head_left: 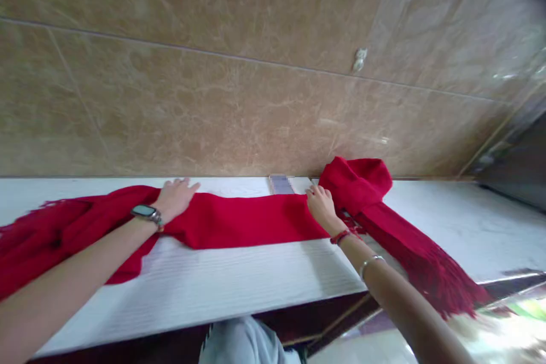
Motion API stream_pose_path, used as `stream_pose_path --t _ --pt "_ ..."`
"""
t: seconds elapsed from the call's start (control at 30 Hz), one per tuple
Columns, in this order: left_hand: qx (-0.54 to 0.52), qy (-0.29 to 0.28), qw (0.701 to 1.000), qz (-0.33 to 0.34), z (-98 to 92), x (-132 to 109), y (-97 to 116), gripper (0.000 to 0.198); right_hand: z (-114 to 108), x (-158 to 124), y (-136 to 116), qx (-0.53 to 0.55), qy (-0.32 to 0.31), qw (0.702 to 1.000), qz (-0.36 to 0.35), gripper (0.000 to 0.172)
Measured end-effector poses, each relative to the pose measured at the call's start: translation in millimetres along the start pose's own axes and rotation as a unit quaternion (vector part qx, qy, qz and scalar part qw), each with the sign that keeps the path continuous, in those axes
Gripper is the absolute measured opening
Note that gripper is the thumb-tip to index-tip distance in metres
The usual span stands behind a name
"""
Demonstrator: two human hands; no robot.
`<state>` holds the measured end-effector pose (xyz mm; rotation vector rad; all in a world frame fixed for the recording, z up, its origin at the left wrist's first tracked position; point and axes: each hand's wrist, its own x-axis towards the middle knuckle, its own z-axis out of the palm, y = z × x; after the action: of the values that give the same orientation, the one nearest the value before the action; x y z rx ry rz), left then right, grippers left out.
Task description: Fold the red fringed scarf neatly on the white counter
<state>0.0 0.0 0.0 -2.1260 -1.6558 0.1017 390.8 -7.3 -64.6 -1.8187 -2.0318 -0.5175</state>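
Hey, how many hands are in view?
2. The left hand is at the left end of the flat red strip; the right hand is at its right end.

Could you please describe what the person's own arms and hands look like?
The left hand is ungloved, with a dark-faced watch and a thin bracelet at the wrist. The right hand, also ungloved, has a red bracelet at the wrist and a silvery bangle farther up. No sleeves show.

The person wears a dark-rimmed watch, beaded bracelet, red bracelet, silvery bangle and pale trousers.
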Motion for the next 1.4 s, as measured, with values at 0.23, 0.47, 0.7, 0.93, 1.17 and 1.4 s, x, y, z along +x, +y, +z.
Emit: stream_pose_path --t 0.23,0.47,0.7,0.93,1.17,1.4 --pt "-0.163 0.015 0.946 0.279 10.3 -70 84 0.045 -22 -83 -3 0.18 -0.106 0.958 -0.198 0.038" --pt "-0.196 0.01 0.955 0.224 28.4 -55 68 0.059 -44 -94 -7 0.105 -0.163 0.966 -0.172 0.041" --pt "-0.352 0.044 0.927 0.12 14.1 -40 79 0.042 -54 -73 -81 0.072 -0.178 0.959 -0.208 0.037" --pt "-0.312 0.088 0.927 0.19 -8.5 -46 56 0.02 -48 -57 -76 0.033 -0.16 0.98 -0.115 0.032" --pt "-0.169 0.104 0.956 0.215 -9.1 -55 47 0.018 -48 -68 -21 0.001 -0.174 0.979 -0.102 0.023" --pt "-0.148 0.105 0.974 0.138 7.0 -52 36 0.016 -78 -49 18 -0.021 -0.128 0.986 -0.109 0.024"
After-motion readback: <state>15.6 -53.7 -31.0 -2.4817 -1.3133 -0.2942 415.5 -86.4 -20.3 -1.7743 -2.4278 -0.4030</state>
